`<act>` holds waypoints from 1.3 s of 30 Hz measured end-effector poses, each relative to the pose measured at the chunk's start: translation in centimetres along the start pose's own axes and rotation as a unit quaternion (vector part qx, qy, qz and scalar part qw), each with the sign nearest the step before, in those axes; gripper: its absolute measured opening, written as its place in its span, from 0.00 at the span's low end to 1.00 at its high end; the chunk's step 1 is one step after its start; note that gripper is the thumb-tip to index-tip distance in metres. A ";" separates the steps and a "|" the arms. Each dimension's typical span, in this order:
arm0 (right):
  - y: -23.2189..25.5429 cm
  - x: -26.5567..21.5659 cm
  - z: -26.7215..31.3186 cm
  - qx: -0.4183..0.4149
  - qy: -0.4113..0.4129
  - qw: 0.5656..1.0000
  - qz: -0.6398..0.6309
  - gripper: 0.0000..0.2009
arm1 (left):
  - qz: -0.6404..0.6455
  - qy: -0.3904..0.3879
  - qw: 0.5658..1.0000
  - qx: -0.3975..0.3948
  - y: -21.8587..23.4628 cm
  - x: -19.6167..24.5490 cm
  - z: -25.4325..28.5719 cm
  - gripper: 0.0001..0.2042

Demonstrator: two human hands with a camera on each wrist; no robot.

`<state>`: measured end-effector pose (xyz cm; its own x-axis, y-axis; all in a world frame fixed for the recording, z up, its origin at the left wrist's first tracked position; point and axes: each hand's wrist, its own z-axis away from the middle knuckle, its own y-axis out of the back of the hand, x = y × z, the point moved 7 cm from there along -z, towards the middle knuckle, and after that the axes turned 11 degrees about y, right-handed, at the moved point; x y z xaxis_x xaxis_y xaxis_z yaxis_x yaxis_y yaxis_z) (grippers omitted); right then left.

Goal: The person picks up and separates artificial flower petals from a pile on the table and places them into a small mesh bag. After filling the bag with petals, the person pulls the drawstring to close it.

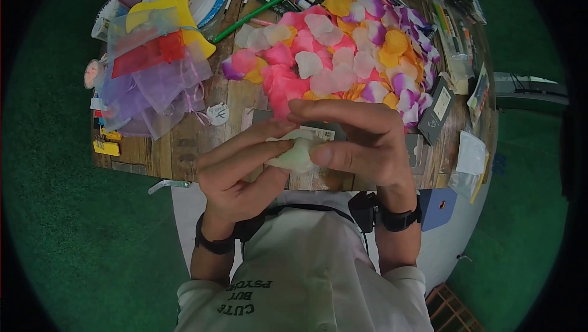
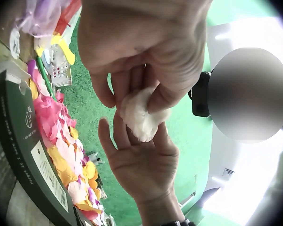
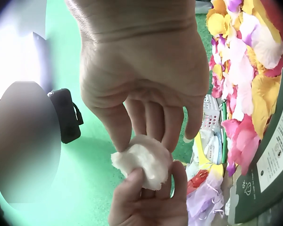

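Note:
A small bunch of soft white petals (image 1: 294,155) is held up over the table's front edge, between both hands. My left hand (image 1: 242,169) pinches it from the left, its thumb pressing into the middle of the white bunch (image 3: 146,160). From the other side my right hand (image 1: 370,142) grips it between thumb and fingers. In the left wrist view the petals (image 2: 140,113) look cupped and layered, with ruffled edges. Behind the hands a large heap of loose pink, white, yellow and purple petals (image 1: 334,62) covers the table.
A dark green printed box (image 2: 26,141) lies by the near edge, partly behind the hands. Purple mesh bags (image 1: 150,96), a yellow tool (image 1: 177,1) and a green pen (image 1: 251,18) lie on the left. Packaged items (image 1: 471,154) line the right edge.

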<state>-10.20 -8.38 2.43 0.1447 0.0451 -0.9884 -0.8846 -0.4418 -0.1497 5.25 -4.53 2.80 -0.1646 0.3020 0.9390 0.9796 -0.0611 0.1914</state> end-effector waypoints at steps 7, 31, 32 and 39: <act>0.1 1.0 0.4 0.064 -0.034 0.989 -0.125 0.12 | 0.022 0.045 0.998 -0.033 -0.5 -0.4 0.2 0.13; -0.7 -3.5 1.4 0.064 0.279 0.873 0.395 0.08 | 0.329 0.360 0.872 0.038 -3.7 -4.3 0.9 0.11; -0.6 -3.4 1.4 0.069 0.279 0.870 0.401 0.08 | 0.329 0.360 0.872 0.038 -3.8 -4.2 0.9 0.11; 0.6 -1.8 1.8 0.130 0.180 0.928 0.301 0.14 | 0.315 0.356 0.879 0.033 -3.7 -4.5 1.2 0.11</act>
<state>-11.77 -7.13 4.08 -0.3124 -0.4613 -0.8304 -0.9236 -0.0568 0.3790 2.47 -4.48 -2.47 0.4053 -0.4460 0.7980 0.9031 0.0594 -0.4254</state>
